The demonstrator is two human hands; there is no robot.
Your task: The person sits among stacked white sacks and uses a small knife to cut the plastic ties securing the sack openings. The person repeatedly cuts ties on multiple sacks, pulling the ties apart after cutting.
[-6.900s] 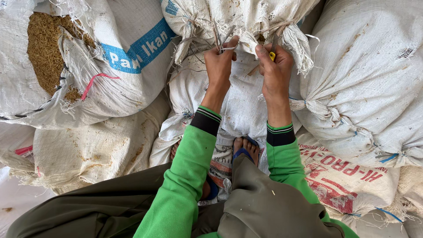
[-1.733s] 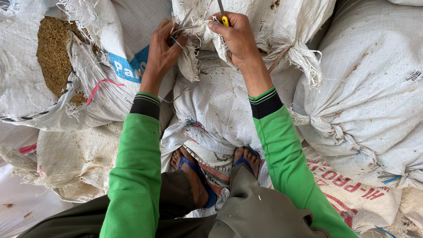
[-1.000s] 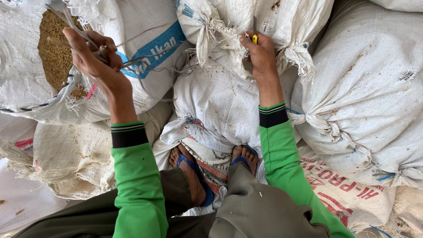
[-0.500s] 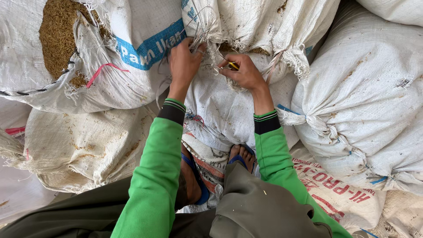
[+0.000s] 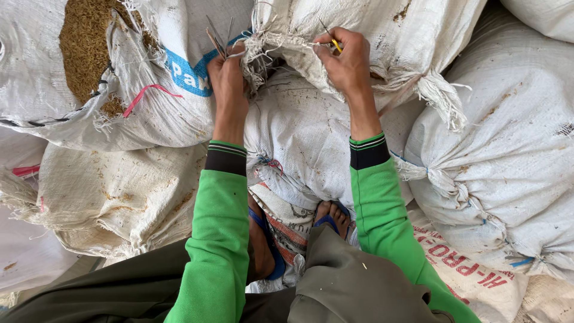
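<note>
At the frayed mouth of the white woven sack (image 5: 335,36), your left hand (image 5: 227,75) pinches the edge and loose strands while your right hand (image 5: 347,60) grips a yellow-handled needle (image 5: 332,39), stitching apparently just begun.

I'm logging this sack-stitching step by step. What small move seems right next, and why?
Probably push the yellow-tipped needle in the right hand through the frayed mouth of the white woven sack: the left hand pinches that edge with thin strands, and the mouth looks unsewn.
</note>
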